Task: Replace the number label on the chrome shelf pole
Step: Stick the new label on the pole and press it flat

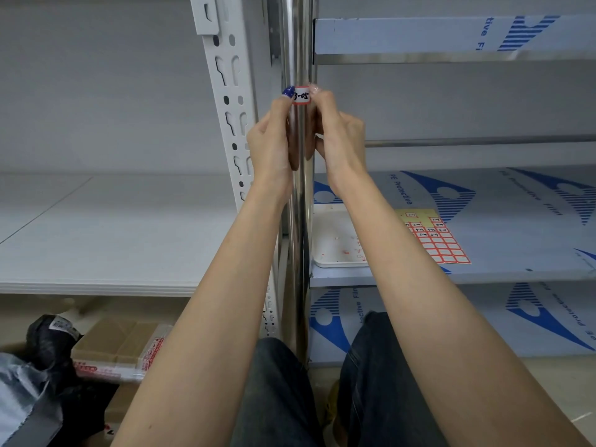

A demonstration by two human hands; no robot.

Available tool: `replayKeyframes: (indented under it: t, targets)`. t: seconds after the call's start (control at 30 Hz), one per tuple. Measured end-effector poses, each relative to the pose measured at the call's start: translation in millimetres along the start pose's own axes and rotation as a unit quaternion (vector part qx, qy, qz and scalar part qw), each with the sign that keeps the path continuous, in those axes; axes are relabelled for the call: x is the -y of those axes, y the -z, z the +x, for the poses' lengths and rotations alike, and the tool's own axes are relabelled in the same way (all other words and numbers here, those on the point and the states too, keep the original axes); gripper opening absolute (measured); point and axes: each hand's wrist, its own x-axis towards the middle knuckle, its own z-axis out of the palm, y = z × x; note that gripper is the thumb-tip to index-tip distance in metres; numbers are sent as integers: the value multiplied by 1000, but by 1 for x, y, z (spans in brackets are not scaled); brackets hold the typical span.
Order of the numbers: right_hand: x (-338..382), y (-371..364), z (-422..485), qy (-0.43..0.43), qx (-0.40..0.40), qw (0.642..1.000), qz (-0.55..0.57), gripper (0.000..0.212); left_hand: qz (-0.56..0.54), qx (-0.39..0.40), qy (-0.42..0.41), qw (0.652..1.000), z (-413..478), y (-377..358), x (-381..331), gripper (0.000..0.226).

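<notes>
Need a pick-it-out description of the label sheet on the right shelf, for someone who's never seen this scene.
Start at the vertical chrome pole in mid-frame, then drop to the film-covered shelf on its right. A white tray sits there against the pole, and the label sheet lies flat just right of that tray. It is the only yellowish sheet there, gridded with red-bordered stickers, some with dark writing on them.

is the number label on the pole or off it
On: the label wraps the chrome pole, both hands pressing its ends.

Stockroom: bare metal shelving, parcels on floor.
</notes>
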Motion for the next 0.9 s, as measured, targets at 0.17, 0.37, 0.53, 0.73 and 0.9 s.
replayKeyframes:
  t: [0.17, 0.37, 0.53, 0.73, 0.9]
  targets:
    - [-1, 0, 0, 11, -6, 1000, -25, 37, 11, 4, 3, 1000, -1, 1, -1, 29]
    - [1, -3, -5, 53, -10, 998, -30, 26, -12, 4, 0, 1000, -3, -1, -2, 39]
    - [0, -6, -7, 65, -25, 996, -47, 34, -16, 7, 0, 1000, -4, 1, -1, 40]
    - [0, -8, -6, 78, -43, 994, -67, 37, 4, 1, 2, 1000, -3, 2, 0, 34]
    - [2, -7, -8, 72, -33, 995, -58, 40, -5, 6, -1, 1000, -5, 1, -2, 40]
